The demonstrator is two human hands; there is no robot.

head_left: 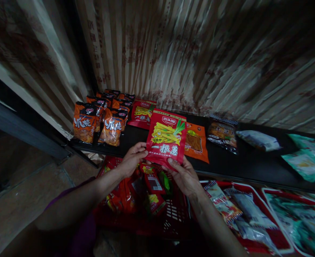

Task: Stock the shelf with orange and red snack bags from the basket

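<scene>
Both my hands grip a red snack bag [167, 137] with yellow sticks and a green onion printed on its front. My left hand [133, 157] pinches its lower left edge, and my right hand [183, 174] has the thumb on its lower right corner. The bag is held upright above the front of a black shelf [219, 162]. Behind it on the shelf stands a matching red bag [142, 113], partly covered. An orange snack bag [196, 142] lies to its right, its left side hidden. Below my hands is a red basket [173, 214] holding more snack bags.
Several orange-and-black snack bags [110, 126] stand in rows at the shelf's left end. Further right lie a dark bag [223, 132], a white bag [259, 140] and green bags [306, 166]. Two more red baskets [286, 246] hold bags below. Patterned curtain [157, 53] hangs behind.
</scene>
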